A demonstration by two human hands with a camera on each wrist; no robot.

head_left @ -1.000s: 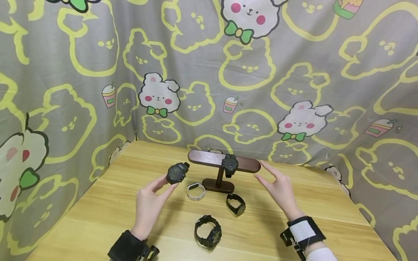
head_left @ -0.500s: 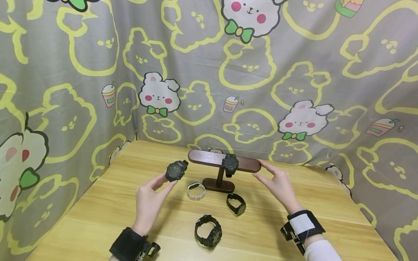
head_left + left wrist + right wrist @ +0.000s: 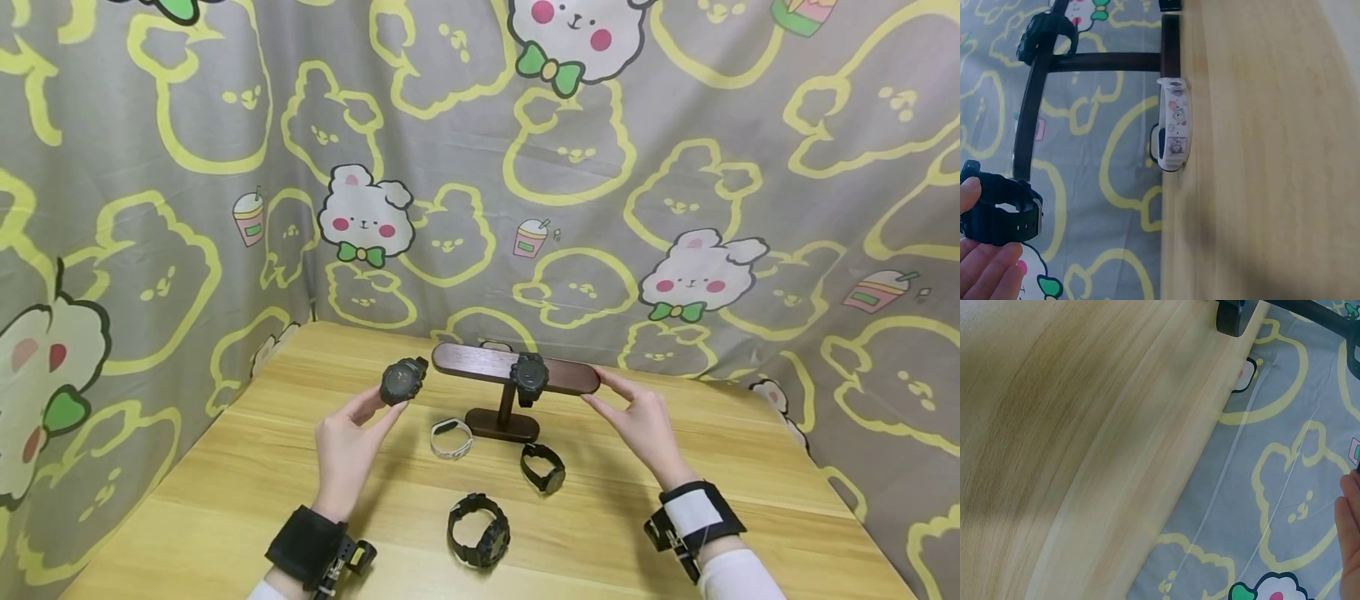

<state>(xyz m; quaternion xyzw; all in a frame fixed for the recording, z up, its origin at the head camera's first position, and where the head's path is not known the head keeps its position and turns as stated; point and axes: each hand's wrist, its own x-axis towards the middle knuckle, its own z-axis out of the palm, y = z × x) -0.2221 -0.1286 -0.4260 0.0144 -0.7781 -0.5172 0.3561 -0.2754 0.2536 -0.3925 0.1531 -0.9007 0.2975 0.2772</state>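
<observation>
While the left hand (image 3: 348, 454) extends from the near left, pinching a black watch (image 3: 402, 382) between thumb and fingers just left of the stand (image 3: 480, 362), the strap loop is probably best squared to the stand's left end before contact. Avoid jarring the second watch (image 3: 529, 377), mounted near the middle. From the near right, the right hand (image 3: 645, 421) pinches the stand's right end; steady, even pressure should prevent tipping.

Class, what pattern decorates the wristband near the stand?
The white wristband bears small cartoon-like prints, clearest in the left wrist view.
</observation>
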